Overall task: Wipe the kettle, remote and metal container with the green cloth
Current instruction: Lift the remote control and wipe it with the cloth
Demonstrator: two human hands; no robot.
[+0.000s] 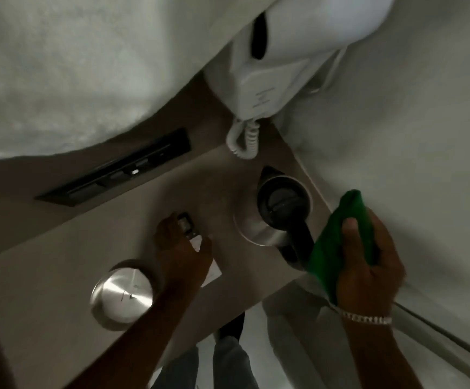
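The left hand [181, 248] is closing its grip around the remote [186, 223] in the middle of the frame. The right hand [368, 265] squeezes the green cloth [337, 242] beside the kettle [273, 211]. The metal container [122, 294] sits lower left on the tabletop [45, 276]. Best to lift the remote, then rub gently.

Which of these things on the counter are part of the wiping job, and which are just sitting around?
Part of the job:
green cloth, held in the right hand
kettle
remote, under the left hand
metal container

Just there:
wall hair dryer with its coiled cord
black socket panel
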